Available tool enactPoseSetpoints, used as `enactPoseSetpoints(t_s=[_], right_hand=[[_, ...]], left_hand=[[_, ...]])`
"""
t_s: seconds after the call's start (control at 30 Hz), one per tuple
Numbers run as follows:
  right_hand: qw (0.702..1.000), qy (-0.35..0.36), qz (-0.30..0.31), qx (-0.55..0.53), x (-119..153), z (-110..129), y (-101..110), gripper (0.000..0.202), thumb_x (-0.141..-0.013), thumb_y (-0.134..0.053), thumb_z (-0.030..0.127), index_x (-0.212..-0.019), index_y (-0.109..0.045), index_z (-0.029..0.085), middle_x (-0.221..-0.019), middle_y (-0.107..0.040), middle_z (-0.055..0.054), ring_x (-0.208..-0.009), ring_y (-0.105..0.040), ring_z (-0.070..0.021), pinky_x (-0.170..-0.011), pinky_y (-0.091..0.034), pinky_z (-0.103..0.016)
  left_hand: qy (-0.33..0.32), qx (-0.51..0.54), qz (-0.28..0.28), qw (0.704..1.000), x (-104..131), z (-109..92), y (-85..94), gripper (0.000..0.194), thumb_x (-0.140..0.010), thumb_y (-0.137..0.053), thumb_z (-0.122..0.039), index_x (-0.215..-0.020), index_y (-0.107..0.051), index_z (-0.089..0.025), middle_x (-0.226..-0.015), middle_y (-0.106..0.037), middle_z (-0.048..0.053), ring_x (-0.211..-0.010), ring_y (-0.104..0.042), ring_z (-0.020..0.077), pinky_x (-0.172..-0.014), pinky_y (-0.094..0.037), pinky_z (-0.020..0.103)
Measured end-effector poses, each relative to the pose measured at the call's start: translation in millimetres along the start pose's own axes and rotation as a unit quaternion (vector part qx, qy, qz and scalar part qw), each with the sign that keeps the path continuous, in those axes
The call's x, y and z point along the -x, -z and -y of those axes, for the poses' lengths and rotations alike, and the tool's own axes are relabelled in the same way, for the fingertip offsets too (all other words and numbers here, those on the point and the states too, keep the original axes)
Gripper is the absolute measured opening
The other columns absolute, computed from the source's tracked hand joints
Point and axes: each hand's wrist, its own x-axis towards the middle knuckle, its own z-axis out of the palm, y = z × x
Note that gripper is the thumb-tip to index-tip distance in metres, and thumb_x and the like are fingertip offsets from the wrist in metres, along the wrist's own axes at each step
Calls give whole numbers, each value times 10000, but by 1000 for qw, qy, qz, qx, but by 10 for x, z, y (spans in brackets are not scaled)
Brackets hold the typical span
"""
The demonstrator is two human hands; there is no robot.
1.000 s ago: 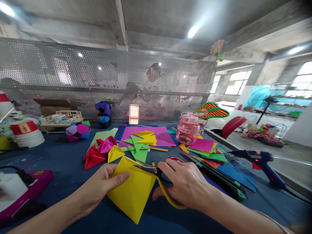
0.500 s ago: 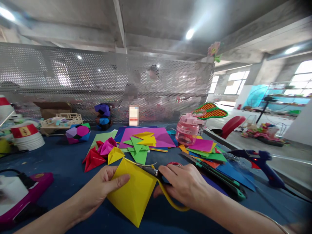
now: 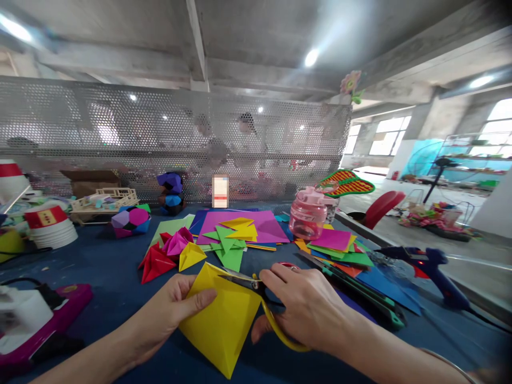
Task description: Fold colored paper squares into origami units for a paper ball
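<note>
My left hand (image 3: 186,301) pinches the upper left side of a folded yellow paper (image 3: 224,322), thumb on the near face. The paper's lower corner points down toward me. Scissors (image 3: 285,337) with a yellow handle loop are in my right hand (image 3: 306,304), its fingers wrapped around the grip. Their blades lie along the paper's upper edge, nearly closed. Just beyond the paper are a small yellow folded piece (image 3: 192,256), a red folded piece (image 3: 157,263), a magenta folded piece (image 3: 178,242) and green paper pieces (image 3: 230,246).
A pink bottle (image 3: 307,213) stands behind my right hand. Right of it are stacked coloured papers (image 3: 336,239), a green-and-black cutter (image 3: 360,293) and a blue glue gun (image 3: 432,261). Left are paper cups (image 3: 50,226) and a purple power strip (image 3: 76,296). A perforated metal screen (image 3: 168,133) rises behind.
The scissor blades have closed along the paper's upper edge, and the thin curled strip above them is no longer seen. Both hands stay nearly in place as the view shifts slightly.
</note>
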Motion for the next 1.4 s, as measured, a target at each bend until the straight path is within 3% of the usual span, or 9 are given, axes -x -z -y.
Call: enactPoseSetpoints(t_s=[0.2,0.57,0.73,0.87,1.1,1.4], right_hand=[[1000,-10,15,3,-27,-1,26,264,-878,-616,449,-925,-586,191,-863,-651,-21,-697,-635,-199,-544,-377,-325],[1000,6,-25,-9,17,-1,-66,216,-788,-712,369,-824,-601,187,-727,-660,7,-562,-617,-167,-479,-236,-319],[998,24,-54,-21,25,-13,-103,303,-817,-699,455,-787,-605,168,-682,-660,1,-545,-625,-162,-471,-222,-330],[998,30,-57,-23,26,-1,-106,401,-767,-745,540,-788,-610,163,-657,-649,9,-531,-624,-166,-466,-219,-335],[999,10,-16,-49,11,77,-65,543,-747,-652,717,-758,-604,177,-652,-642,-6,-509,-608,-183,-456,-206,-332],[998,-18,24,-46,-26,128,-23,638,-668,-626,811,-808,-608,189,-699,-653,-21,-533,-606,-202,-479,-194,-326]], left_hand=[[-4,3,10,1000,23,6,-15,329,-855,-707,-389,-1090,-745,-162,-986,-774,115,-873,-724,239,-795,-528,287],[-2,-7,14,1000,10,23,21,352,-816,-747,-405,-1047,-748,-139,-948,-772,117,-834,-716,210,-762,-519,250],[-10,-33,-6,999,22,-2,45,385,-799,-759,-425,-1071,-725,-155,-963,-761,110,-846,-712,221,-737,-524,253],[-45,-54,-43,997,20,-54,43,395,-801,-744,-460,-1080,-707,-183,-969,-745,90,-848,-706,226,-729,-525,261],[-74,-85,-117,987,26,-37,-20,418,-733,-753,-565,-762,-660,-159,-697,-659,34,-650,-649,177,-572,-474,214],[-55,-48,-111,991,44,-50,-12,395,-699,-794,-531,-815,-708,-163,-724,-695,53,-662,-668,189,-595,-498,232]])
